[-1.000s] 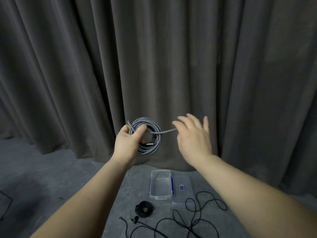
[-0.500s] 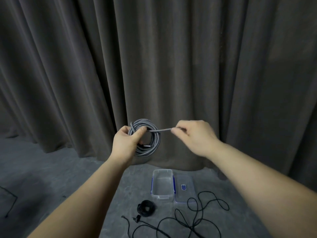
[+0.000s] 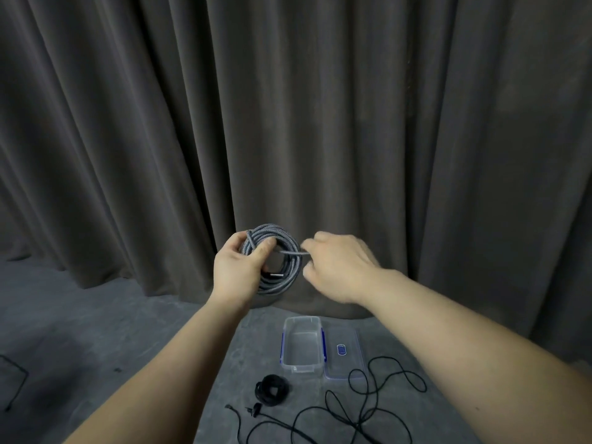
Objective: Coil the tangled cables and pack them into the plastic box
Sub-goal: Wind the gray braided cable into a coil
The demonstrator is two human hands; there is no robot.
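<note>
Both busy: left hand clamping the grey braided coil to keep its loops; right hand pinching the tail end, likely for wrapping.

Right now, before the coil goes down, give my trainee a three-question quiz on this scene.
1. True or false: the clear plastic box on the floor already holds a cable.
2. Which hand grips the grey braided cable coil? A) left hand B) right hand C) neither
3. Fill in: the clear flat lid lies on the box's ___ side.

Key:
1. False; the box looks empty, and the small black coiled cable and loose black cable lie on the floor.
2. A; the right hand pinches the coil's free end.
3. Right.
</note>
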